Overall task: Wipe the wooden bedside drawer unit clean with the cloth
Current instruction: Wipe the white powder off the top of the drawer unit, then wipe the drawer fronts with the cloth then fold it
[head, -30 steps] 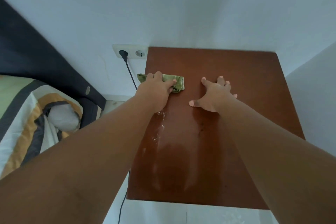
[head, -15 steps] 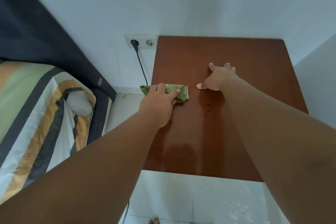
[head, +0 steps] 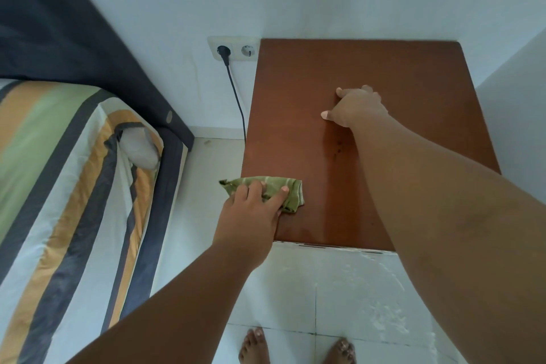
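Left hand [head: 251, 210] pressing green cloth [head: 277, 190] on wooden unit top [head: 384, 68], right hand [head: 354, 108] spread flat, empty

We take the drawer unit [head: 369, 74] as landmark: cloth [head: 274, 186] on its top at near-left corner, left hand [head: 251, 216] on cloth; right hand [head: 356, 108] on top near centre. Socket [head: 233, 49] on wall just left of its back edge, bed [head: 74, 186] further left, feet [head: 254, 347] before it.
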